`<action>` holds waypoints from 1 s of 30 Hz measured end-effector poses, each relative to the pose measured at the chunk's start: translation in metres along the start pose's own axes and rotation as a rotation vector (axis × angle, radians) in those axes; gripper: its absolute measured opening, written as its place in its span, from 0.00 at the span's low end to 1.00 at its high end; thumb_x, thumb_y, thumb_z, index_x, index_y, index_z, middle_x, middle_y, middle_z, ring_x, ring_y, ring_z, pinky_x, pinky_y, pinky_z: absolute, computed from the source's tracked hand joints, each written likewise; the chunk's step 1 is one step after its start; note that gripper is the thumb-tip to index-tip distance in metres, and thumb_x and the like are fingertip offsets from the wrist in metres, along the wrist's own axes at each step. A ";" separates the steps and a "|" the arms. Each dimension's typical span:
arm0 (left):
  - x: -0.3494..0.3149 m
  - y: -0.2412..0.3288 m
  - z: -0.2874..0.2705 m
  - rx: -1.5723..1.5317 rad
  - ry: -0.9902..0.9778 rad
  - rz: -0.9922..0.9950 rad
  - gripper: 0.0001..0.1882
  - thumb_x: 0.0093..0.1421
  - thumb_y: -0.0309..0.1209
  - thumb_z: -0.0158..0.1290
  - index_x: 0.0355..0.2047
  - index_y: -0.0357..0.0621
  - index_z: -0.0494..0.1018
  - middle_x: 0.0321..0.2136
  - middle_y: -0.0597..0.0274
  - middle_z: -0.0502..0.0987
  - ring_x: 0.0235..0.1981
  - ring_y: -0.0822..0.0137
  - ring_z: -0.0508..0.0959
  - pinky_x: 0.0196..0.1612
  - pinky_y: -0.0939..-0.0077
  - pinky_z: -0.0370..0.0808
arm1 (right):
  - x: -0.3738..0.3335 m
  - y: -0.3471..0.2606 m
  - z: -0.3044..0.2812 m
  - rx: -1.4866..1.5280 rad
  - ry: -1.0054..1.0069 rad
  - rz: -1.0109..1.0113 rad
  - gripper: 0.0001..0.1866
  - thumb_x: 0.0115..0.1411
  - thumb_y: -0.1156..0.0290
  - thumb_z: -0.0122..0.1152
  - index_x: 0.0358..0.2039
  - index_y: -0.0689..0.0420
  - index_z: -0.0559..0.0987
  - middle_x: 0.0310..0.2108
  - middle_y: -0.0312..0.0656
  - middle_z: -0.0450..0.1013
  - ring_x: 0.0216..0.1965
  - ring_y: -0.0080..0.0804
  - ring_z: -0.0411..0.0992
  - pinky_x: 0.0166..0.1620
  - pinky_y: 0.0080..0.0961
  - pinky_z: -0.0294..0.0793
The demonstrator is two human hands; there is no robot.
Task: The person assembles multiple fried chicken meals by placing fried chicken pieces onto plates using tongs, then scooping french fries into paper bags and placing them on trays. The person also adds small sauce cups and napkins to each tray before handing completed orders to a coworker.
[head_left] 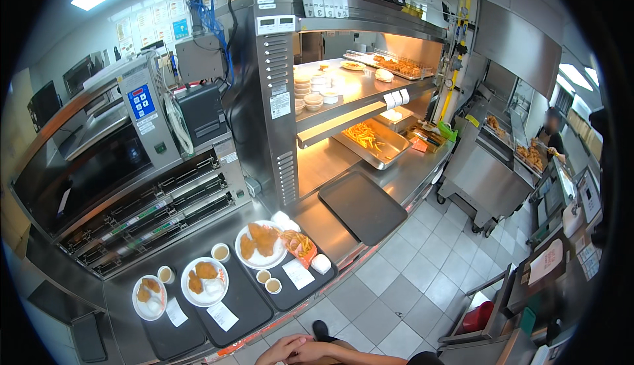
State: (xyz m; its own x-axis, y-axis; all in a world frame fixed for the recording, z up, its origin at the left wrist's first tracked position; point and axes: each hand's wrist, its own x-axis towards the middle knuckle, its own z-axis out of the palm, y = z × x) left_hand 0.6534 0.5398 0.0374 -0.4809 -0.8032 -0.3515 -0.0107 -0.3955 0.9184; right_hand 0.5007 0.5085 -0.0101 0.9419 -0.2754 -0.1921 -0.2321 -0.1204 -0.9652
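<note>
At the lower edge my left hand [282, 350] and my right hand [310, 350] are clasped together, fingers closed, with no object visible in them. The nearest dark tray [290, 299] lies on the steel counter in front of them. It bears a white plate of fried chicken [263, 236], a red carton of fries [300, 247], a receipt [298, 274], small cups [272, 286] and a round white item [321, 263]. To its left, two more trays hold a chicken plate [205, 280] and a smaller chicken plate [150, 298], each with a cup and a receipt.
A bare dark tray [363, 208] lies farther right on the counter. Behind it, a heated shelf unit [274, 101] holds lidded cups, fried food and a pan of fries [370, 142]. Fryers on wheels [489, 167] stand across the tiled floor, with another person [553, 134] beyond.
</note>
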 end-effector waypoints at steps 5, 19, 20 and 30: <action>0.019 0.025 0.004 0.388 0.112 0.078 0.21 0.69 0.41 0.46 0.52 0.38 0.74 0.40 0.58 0.79 0.41 0.71 0.75 0.46 0.77 0.71 | 0.003 0.009 -0.018 -0.016 0.293 -0.326 0.16 0.60 0.65 0.63 0.43 0.65 0.78 0.38 0.47 0.77 0.40 0.35 0.75 0.43 0.30 0.74; 0.200 0.077 0.148 0.497 0.018 -0.030 0.24 0.68 0.47 0.46 0.54 0.42 0.73 0.46 0.58 0.78 0.47 0.68 0.75 0.47 0.69 0.74 | -0.178 0.065 -0.169 -0.117 0.081 -0.233 0.23 0.62 0.53 0.60 0.44 0.62 0.79 0.38 0.48 0.79 0.39 0.40 0.77 0.43 0.35 0.76; 0.224 0.080 0.164 0.553 0.030 -0.003 0.23 0.68 0.47 0.46 0.53 0.44 0.74 0.44 0.57 0.79 0.45 0.66 0.77 0.45 0.70 0.75 | -0.198 0.070 -0.191 -0.104 0.081 -0.251 0.22 0.62 0.54 0.60 0.44 0.62 0.79 0.38 0.48 0.79 0.39 0.40 0.77 0.43 0.35 0.76; 0.201 0.069 0.255 0.513 0.848 0.255 0.20 0.60 0.37 0.54 0.52 0.48 0.71 0.43 0.55 0.78 0.44 0.53 0.79 0.44 0.60 0.75 | -0.224 0.089 -0.221 -0.248 -0.380 -0.177 0.18 0.59 0.64 0.63 0.45 0.62 0.78 0.41 0.48 0.78 0.35 0.36 0.79 0.40 0.33 0.76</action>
State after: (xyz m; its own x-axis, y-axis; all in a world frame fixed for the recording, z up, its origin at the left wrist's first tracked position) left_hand 0.3328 0.4650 0.0760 0.2553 -0.9662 0.0355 -0.4647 -0.0905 0.8808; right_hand 0.2149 0.3484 -0.0138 0.9834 0.1319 -0.1248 -0.0679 -0.3705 -0.9264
